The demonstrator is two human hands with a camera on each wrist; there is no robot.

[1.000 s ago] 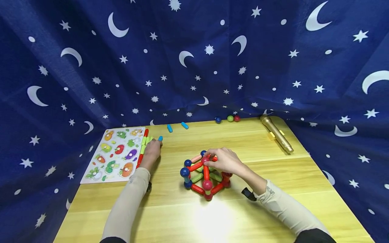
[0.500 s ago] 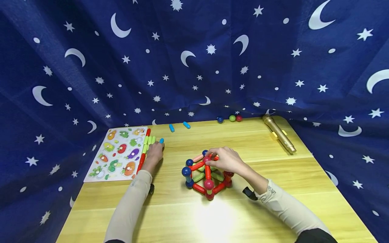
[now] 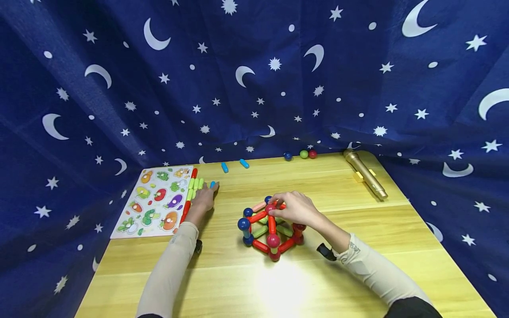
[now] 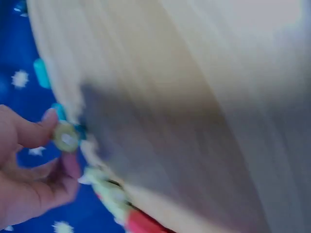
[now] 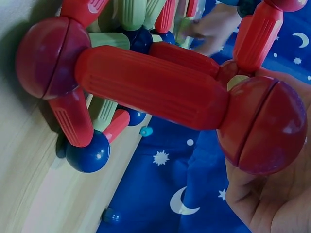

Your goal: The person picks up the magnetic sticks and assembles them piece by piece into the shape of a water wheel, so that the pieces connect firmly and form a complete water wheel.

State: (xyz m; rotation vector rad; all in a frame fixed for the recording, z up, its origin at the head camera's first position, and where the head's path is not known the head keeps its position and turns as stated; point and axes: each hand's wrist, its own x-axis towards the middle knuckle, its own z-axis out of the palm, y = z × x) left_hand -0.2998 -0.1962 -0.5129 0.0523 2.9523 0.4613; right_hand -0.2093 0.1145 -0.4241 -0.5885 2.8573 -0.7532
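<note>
In the left wrist view, my left hand [image 4: 36, 187] pinches a yellow-green magnetic rod [image 4: 66, 137] between thumb and fingertips, its round end facing the camera. From the head view that hand [image 3: 202, 199] is over the rods beside the picture board, close to a blue rod [image 3: 213, 184], and hides the pinched rod. At mid-table stands a frame of red, blue, green and pink rods [image 3: 272, 225] joined by balls. My right hand [image 3: 296, 208] pinches the red ball [image 3: 270, 209] at its top. A large red ball [image 4: 146, 221] is absent from that grip; nearby red rods [image 5: 150, 87] fill the right wrist view.
A vegetable picture board [image 3: 135, 216] lies at the left, with green rods [image 3: 191, 183] and red rods [image 3: 185, 211] along its right edge. Two blue rods [image 3: 244, 163], a blue ball [image 3: 288, 156], a green ball [image 3: 304, 154] and a golden microphone [image 3: 365, 173] lie toward the back.
My left hand has shifted slightly, and its digits now spread apart around the blue rod's near end. My right hand stays at the top ball, and the frame stands as before.
</note>
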